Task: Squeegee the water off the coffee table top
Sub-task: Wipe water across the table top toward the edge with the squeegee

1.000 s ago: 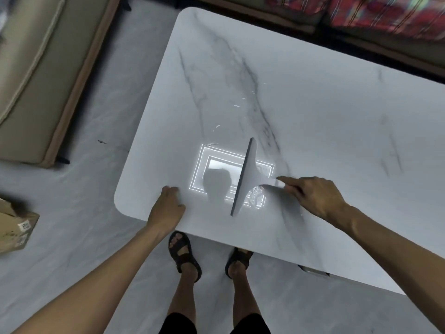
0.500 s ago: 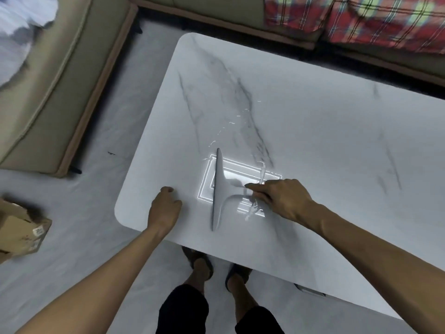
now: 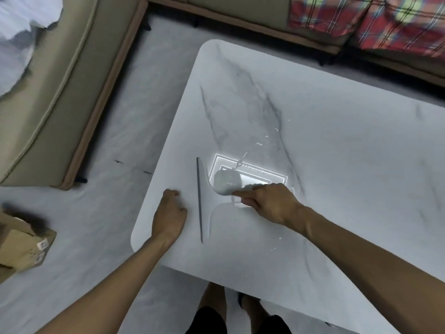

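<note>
Squeegee (image 3: pixel 207 201) flat against the coffee table (image 3: pixel 337 153), near the left end of the marble top. Dark rubber blade running roughly front to back, pale body flaring from it toward the right. Handle gripped by the right hand (image 3: pixel 269 203), fingers curled round it, forefinger laid forward along the neck. Left hand (image 3: pixel 168 215) just left of the blade, apart from it, resting on the tabletop close to the rounded near corner; fingers loosely bent, holding nothing. Water (image 3: pixel 265 141) visible as small bright streaks and droplets to the right of the blade, trailing up along a grey vein, plus a few specks by the right forearm. Bright rectangular light reflection (image 3: pixel 262 174) on the surface right behind the squeegee body. Beige sofa (image 3: pixel 60 92) off to the left, plaid cushions (image 3: pixel 361 20) along the far side, a cardboard box (image 3: pixel 21 249) on the floor at lower left. Feet partly seen under the near table edge.
</note>
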The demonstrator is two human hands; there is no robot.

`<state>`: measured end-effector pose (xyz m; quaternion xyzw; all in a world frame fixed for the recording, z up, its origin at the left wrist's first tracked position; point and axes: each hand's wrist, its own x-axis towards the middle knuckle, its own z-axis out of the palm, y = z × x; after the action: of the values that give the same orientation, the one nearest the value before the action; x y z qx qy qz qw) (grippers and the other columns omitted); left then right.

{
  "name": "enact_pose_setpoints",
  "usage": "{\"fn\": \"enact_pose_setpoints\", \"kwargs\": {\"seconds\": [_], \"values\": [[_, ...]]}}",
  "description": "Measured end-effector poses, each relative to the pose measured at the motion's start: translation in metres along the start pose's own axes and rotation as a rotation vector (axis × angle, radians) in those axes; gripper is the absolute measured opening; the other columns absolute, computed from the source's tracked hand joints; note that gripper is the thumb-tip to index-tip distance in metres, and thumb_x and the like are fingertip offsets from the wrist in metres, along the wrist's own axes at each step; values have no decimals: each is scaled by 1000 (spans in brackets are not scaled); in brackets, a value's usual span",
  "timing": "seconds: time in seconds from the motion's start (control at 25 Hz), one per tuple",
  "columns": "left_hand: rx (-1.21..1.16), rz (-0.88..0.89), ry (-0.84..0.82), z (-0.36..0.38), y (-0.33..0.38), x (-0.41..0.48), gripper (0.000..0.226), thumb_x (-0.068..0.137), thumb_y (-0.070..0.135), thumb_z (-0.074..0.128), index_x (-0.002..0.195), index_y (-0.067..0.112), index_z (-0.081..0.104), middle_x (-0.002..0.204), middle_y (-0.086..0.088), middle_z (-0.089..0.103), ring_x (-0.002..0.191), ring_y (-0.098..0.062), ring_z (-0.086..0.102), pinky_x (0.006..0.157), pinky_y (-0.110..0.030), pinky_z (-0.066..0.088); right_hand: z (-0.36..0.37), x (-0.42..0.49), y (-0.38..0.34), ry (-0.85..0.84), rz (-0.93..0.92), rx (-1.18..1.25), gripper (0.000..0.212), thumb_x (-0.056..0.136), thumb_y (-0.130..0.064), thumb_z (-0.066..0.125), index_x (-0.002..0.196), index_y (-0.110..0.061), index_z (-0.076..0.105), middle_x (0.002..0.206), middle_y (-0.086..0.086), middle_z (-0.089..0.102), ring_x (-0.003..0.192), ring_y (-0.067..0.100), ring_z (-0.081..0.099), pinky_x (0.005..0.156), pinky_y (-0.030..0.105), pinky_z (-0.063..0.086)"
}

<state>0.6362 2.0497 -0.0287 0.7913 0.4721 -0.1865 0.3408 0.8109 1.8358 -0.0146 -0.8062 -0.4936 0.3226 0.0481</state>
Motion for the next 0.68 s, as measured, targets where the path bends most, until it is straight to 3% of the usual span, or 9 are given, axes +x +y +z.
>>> {"fn": "enact_pose_setpoints", "kwargs": {"seconds": [0.2,0.36,0.52,0.68], "values": [[47,153,-98,9,57,23,38,89,7,52,124,18,43,135,-4,48,105,-27,60,83,-32,48,-31,-78,79,65,339,25,38,98,-55,21,134,-68,26,83,-14,56,83,15,62,66,30,47],[91,217,-164,22,89,30,40,89,10,51,129,15,45,144,0,35,113,-27,56,89,-32,47,-40,-129,105,93,498,-62,40,98,-55,17,134,-61,33,79,-12,58,77,17,62,61,31,47],[55,184,-144,32,104,36,44,89,11,52,131,16,42,140,-1,42,112,-27,57,84,-30,44,-68,-103,107,189,464,-49,46,94,-61,12,133,-59,37,72,-15,50,75,20,63,56,29,39],[-42,12,-52,29,107,49,59,89,12,53,143,18,30,142,-5,47,122,-29,53,95,-35,44,-90,-4,87,94,175,-26,36,98,-57,20,132,-67,27,84,-10,61,81,22,62,62,30,38]]}}
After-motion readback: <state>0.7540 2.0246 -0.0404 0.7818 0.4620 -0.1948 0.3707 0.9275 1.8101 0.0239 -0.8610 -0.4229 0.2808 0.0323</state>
